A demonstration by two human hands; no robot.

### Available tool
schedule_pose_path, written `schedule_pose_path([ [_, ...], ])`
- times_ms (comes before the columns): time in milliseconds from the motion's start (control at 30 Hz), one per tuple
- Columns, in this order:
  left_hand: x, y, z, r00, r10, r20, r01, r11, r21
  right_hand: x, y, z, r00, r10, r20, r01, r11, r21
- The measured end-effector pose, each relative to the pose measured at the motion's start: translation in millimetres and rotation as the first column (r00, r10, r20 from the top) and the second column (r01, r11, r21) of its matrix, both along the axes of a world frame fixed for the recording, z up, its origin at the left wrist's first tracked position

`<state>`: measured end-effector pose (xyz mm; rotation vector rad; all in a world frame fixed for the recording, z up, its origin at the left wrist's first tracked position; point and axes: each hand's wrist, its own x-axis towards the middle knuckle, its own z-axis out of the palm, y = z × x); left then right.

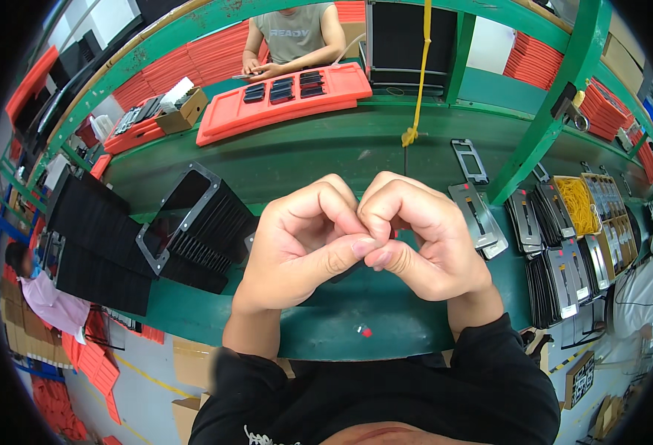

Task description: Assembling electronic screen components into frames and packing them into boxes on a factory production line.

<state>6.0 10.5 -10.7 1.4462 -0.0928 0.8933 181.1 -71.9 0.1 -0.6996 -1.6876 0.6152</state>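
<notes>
Both hands are raised together above the green workbench [319, 337], fingertips meeting in the middle. My left hand [304, 241] is closed, thumb and index finger pinched together. My right hand [419, 233] is closed in the same way, its thumb and index tips touching the left ones. Whatever may be between the fingertips is too small or hidden to make out. Below them on the bench lies a small red piece [366, 332] with a pale bit beside it. Something dark on the bench is partly covered by my hands.
A black slotted rack [200, 222] stands on the left. To the right are flat grey panels [477, 215], stacked panels [556, 278] and a box of yellow bands [577, 206]. A green post [542, 126] rises there. Across the bench, a person [297, 41] sits behind red trays [286, 100].
</notes>
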Motion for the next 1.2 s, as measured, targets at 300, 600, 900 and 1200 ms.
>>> schedule_pose_path([
  [300, 3.7, -5.4, 0.7, 0.985, -0.173, 0.022, 0.173, 0.958, -0.230, -4.7, -1.7, -2.5, 0.934, 0.183, -0.306, -0.255, 0.943, -0.214],
  [600, 2.4, -2.4, -2.9, 0.987, -0.162, 0.019, 0.162, 0.961, -0.225, -6.9, -0.7, -4.6, 0.944, 0.182, -0.277, -0.230, 0.961, -0.153],
  [900, 3.7, -1.1, -5.1, 0.992, -0.126, 0.023, 0.128, 0.972, -0.196, -7.6, 1.6, -4.9, 0.950, 0.166, -0.265, -0.203, 0.972, -0.119],
  [1200, 0.6, -4.5, -1.0, 0.995, 0.101, 0.012, -0.100, 0.994, -0.051, -1.4, -2.4, 1.2, 0.983, 0.044, -0.176, -0.089, 0.963, -0.253],
])
